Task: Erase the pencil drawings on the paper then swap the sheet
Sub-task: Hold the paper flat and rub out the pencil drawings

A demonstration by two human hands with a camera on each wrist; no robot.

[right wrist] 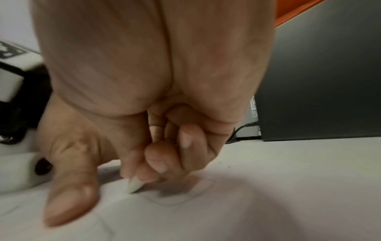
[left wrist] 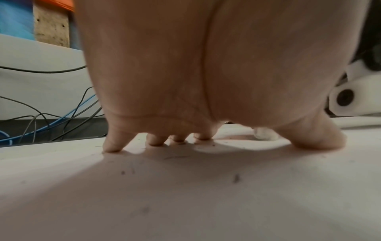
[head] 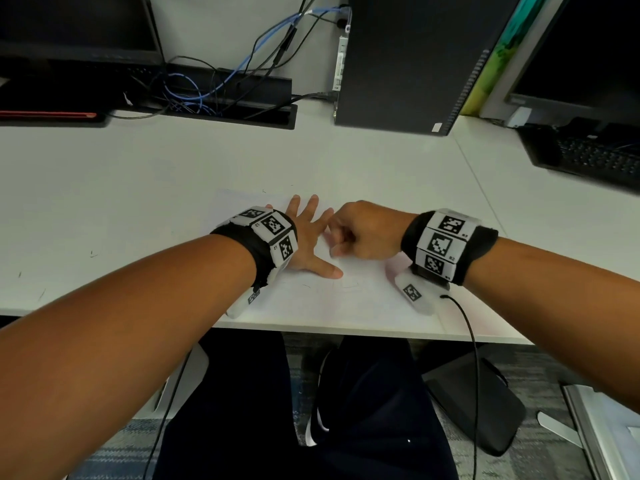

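Observation:
A white sheet of paper (head: 349, 303) lies on the desk near its front edge, with faint pencil lines (head: 350, 286) on it. My left hand (head: 311, 237) is spread flat and presses the sheet down at its left half; in the left wrist view its fingertips (left wrist: 112, 146) touch the paper. My right hand (head: 346, 235), just right of it, has curled fingers that pinch a small white eraser (right wrist: 135, 185). The eraser's tip touches the paper beside a faint pencil outline (right wrist: 175, 202). The same eraser (left wrist: 265, 135) shows past the left thumb.
Dark eraser crumbs (left wrist: 236, 177) lie scattered on the sheet. A black PC tower (head: 408, 60) stands behind, a cable tray (head: 225, 95) with wires at back left, and a keyboard (head: 588, 157) at far right. The desk edge (head: 311, 330) is close below both wrists.

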